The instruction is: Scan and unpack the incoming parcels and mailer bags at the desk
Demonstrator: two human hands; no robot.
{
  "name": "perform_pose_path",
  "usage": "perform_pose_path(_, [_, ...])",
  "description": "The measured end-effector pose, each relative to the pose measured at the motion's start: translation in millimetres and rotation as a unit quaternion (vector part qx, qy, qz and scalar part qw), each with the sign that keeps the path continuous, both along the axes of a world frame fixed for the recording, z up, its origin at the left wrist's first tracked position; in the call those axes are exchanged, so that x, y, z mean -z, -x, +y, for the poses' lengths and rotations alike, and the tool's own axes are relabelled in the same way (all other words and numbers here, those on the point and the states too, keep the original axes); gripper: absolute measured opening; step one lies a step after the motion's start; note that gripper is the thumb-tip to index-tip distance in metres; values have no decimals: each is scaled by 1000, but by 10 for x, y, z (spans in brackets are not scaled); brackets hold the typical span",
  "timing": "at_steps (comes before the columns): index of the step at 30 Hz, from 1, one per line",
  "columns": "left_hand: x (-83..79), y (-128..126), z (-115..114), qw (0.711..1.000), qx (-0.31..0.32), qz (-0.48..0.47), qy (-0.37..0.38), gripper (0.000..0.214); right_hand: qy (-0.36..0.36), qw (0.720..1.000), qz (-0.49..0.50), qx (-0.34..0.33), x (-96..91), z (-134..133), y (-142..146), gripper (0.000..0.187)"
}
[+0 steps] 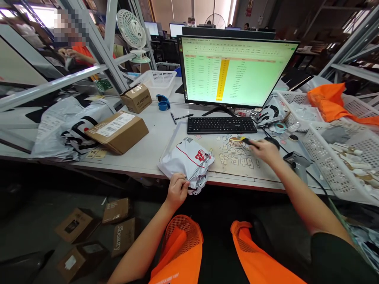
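My left hand [177, 190] is closed on the near edge of a white plastic mailer bag [185, 159] with red print, crumpled at its right side. The bag lies at the front edge of the desk, partly overhanging it. Over the desk mat [219, 157], my right hand [265, 151] grips a black-and-yellow utility knife [246, 141], its tip pointing left, apart from the bag. The black keyboard [222, 125] sits just beyond the knife. A barcode scanner [297, 162] and a dark mouse [271, 142] are close to my right hand and forearm.
A monitor [237, 71] stands behind the keyboard. Cardboard boxes [118, 132] and grey mailer bags [71, 128] lie at left. White baskets [325, 169] line the right. More boxes [78, 225] are on the floor. A metal frame [53, 88] rises at left, with another person beyond.
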State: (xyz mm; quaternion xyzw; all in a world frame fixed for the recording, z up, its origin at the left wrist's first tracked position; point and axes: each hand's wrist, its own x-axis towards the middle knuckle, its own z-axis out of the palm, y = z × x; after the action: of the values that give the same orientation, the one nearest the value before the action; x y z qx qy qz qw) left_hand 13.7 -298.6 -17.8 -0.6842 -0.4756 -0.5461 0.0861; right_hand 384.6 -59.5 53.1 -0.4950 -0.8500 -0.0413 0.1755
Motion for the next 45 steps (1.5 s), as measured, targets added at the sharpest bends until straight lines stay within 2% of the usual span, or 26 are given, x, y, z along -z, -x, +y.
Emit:
perform_pose_path(2, [-52,24,7,1000,-22,-17,4,19,6,996,19,92,55,148,-297,43])
perform_pose_path(4, [-152,16,62,997,-44,8,64,21,32,994,29,105,172,113,-387,48])
perform_pose_path(6, [-275,-21,172,981,-86,65,161,22,35,994,34,101,296,-83,-252,47])
perform_pose_path(8, [-384,-60,325,956,-123,122,238,26,-18,995,63,78,375,-387,61,41])
perform_pose_path(10, [-462,-69,483,941,-121,149,279,24,-71,990,120,-16,390,-736,477,33])
perform_pose_path(12, [-509,-32,605,941,-74,132,303,25,-53,970,162,-171,367,-1058,917,30])
perform_pose_path(14, [-538,36,665,943,-4,81,321,30,-20,954,161,-253,345,-1287,1316,37])
perform_pose_path(16, [-557,98,669,942,55,27,329,34,-8,953,149,-262,349,-1391,1626,46])
perform_pose_path(17, [-564,119,656,941,74,8,329,34,-8,954,149,-259,362,-1402,1740,44])
perform_pose_path(20, [-574,138,600,954,71,9,292,34,-21,945,180,-271,421,-1356,1926,24])
perform_pose_path(23, [-608,187,570,967,22,127,221,34,-51,928,215,-300,452,-1321,1918,25])
perform_pose_path(26, [-729,385,583,956,-62,235,165,36,-65,913,190,-354,419,-1350,1741,24])
perform_pose_path(30, [-980,756,632,945,-130,259,151,39,-57,910,127,-392,329,-1351,1302,22])
perform_pose_path(33, [-1040,859,721,942,-146,259,157,37,-64,915,93,-389,303,-1250,1007,21])
perform_pose_path(36, [-900,703,843,937,-151,253,186,30,-72,937,61,-337,330,-1161,922,23])
perform_pose_path(39, [-710,361,853,929,-151,240,238,19,-52,958,57,-278,370,-1192,1059,26])
perform_pose_path(41, [-643,114,729,934,-126,228,244,12,-35,956,74,-282,393,-1244,1210,22])
perform_pose_path(43, [-621,-78,512,943,-66,233,226,27,-18,950,87,-300,415,-1264,1351,24])
perform_pose_path(45, [-600,-176,258,943,-11,256,212,29,-13,947,86,-310,436,-1237,1454,31])
